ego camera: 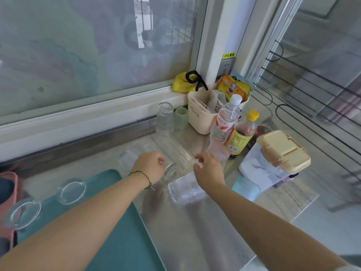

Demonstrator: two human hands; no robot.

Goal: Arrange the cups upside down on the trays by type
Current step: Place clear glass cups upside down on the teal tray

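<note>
Steel counter [195, 231], left hand [149, 167] curled round clear glass [172, 172], right hand [210, 173] — grip unclear, yellow 小心 sticker [229, 55]

Single head-worn view, close, downward over the counter [195, 231].

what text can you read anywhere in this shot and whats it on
"小心触电" (last two characters fuzzy): yellow sticker above the wall socket.
Water bottle label: red characters, too blurred to read.
Sauce bottle label: print and barcode too small.
Orange packet: print too blurred.
</note>
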